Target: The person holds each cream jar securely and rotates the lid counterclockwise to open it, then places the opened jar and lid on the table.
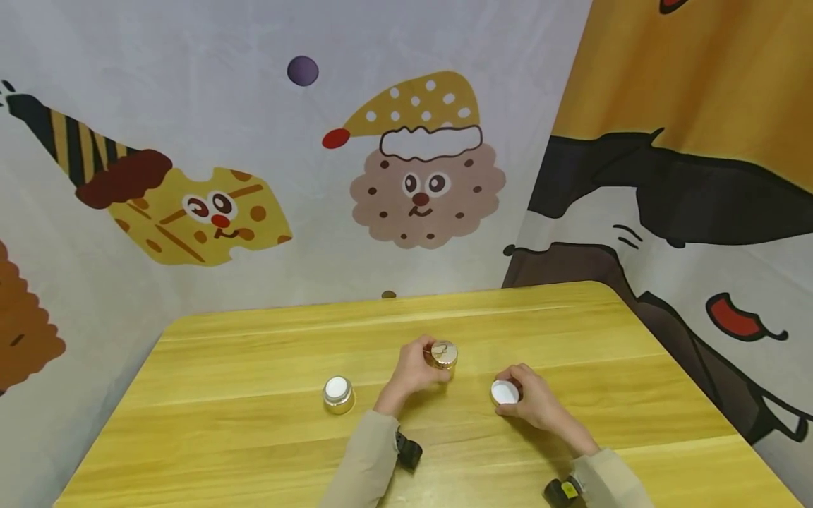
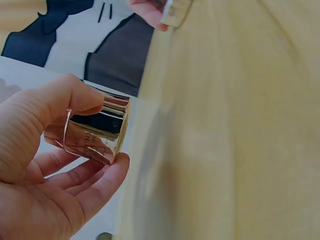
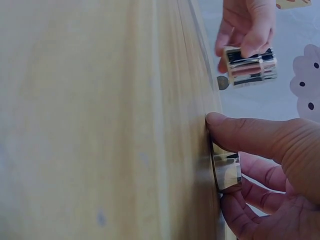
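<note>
My left hand [image 1: 411, 368] grips a shiny gold jar [image 1: 444, 353] with a mirrored gold top, near the middle of the table. Thumb on one side and fingers on the other hold this jar [image 2: 102, 127] in the left wrist view. On the right, my right hand [image 1: 538, 401] pinches a gold jar lid [image 1: 505, 393] by its sides, its white inside facing up. The lid's gold side [image 3: 228, 172] shows close to the tabletop in the right wrist view. To the left of both hands stands a second gold jar [image 1: 339, 396] with a white top and no gold lid.
The wooden table [image 1: 241, 353] has a light yellow grain and rounded far corners. Behind it hangs a cloth [image 1: 254, 106] printed with cartoon figures. Dark wrist cameras [image 1: 408, 453] sit at both beige sleeves [image 1: 365, 458].
</note>
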